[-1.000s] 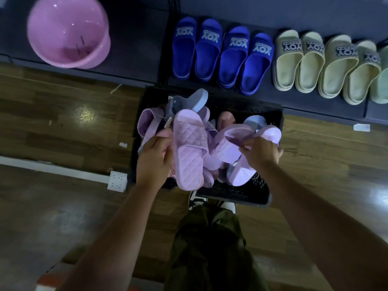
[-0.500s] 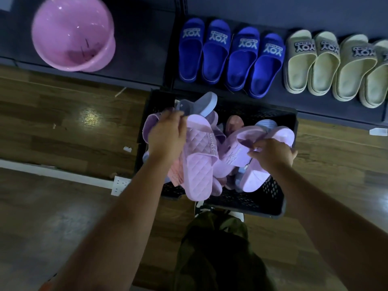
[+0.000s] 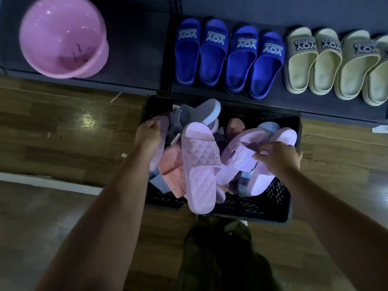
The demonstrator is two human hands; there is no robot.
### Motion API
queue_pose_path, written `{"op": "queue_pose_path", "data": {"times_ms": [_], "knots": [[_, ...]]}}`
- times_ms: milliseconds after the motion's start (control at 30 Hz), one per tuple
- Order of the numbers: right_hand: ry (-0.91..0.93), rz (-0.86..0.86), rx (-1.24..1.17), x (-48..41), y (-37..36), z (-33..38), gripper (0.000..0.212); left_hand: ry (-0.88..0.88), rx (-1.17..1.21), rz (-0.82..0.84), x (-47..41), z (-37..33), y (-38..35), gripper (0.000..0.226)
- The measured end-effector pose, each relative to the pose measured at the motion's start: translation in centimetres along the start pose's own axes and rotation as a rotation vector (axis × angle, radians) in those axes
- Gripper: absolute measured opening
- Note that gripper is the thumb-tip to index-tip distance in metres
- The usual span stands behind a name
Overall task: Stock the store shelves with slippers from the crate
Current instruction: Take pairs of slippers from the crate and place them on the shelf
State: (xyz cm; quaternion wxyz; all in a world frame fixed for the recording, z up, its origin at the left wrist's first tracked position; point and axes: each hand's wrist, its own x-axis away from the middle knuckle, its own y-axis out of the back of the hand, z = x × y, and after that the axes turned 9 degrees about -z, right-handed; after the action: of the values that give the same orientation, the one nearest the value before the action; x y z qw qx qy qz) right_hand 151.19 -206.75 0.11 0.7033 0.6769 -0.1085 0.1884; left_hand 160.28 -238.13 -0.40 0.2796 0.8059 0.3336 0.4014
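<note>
My right hand [image 3: 279,157] pinches a lilac slipper [image 3: 237,158], left hand [image 3: 148,136] curls round another slipper [image 3: 162,124] (mostly hidden) in the crate [image 3: 273,211]

This is a shop selling footwear and household goods. A low dark shelf [image 3: 134,59] shows stock in neat rows: two matching pairs of blue slippers [image 3: 228,59], then beige slippers [image 3: 336,64] of the same cut, all with the same "YOY" lettering on the strap, and a pink basin [image 3: 63,36] further along. Against the shelf on the wood floor [image 3: 63,127] stands a black crate [image 3: 273,208] heaped with loose slippers [image 3: 199,164] in lilac, pink and grey.
</note>
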Motion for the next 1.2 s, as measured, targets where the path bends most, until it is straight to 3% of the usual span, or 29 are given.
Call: {"op": "queue_pose_path", "data": {"times_ms": [100,233,333,433,567,767,900,1033,1200], "knots": [[-0.018,0.023,-0.025,0.1,0.4,-0.1,0.020,-0.222,-0.190,-0.133,3.2,-0.8,1.5,0.037],[-0.030,0.017,-0.024,0.6,0.6,-0.4,0.025,-0.519,-0.267,-0.321,8.7,-1.1,2.7,0.039],[-0.055,0.018,-0.016,1.3,0.5,-0.7,0.025,-0.504,-0.334,-0.278,12.2,-0.7,2.6,0.046],[-0.083,0.025,-0.008,1.8,0.3,-1.0,0.029,-0.527,-0.386,-0.130,14.6,0.3,1.6,0.047],[-0.093,0.031,-0.015,2.1,-0.2,-1.5,0.028,-0.658,-0.399,-0.018,14.4,1.1,0.8,0.032],[-0.115,0.038,-0.042,1.8,-0.6,-2.1,0.029,-0.665,-0.572,-0.173,11.1,0.3,2.1,0.018],[-0.085,0.039,-0.033,1.7,-0.6,-2.2,0.029,-0.704,-0.634,-0.174,9.9,0.3,1.9,0.008],[-0.059,0.035,-0.040,1.6,-0.2,-2.0,0.026,-0.693,-0.587,-0.238,9.4,1.1,1.4,0.002],[-0.057,0.045,-0.051,1.3,-0.1,-1.8,0.024,-0.633,-0.283,-0.208,8.5,0.6,1.2,0.022]]}}
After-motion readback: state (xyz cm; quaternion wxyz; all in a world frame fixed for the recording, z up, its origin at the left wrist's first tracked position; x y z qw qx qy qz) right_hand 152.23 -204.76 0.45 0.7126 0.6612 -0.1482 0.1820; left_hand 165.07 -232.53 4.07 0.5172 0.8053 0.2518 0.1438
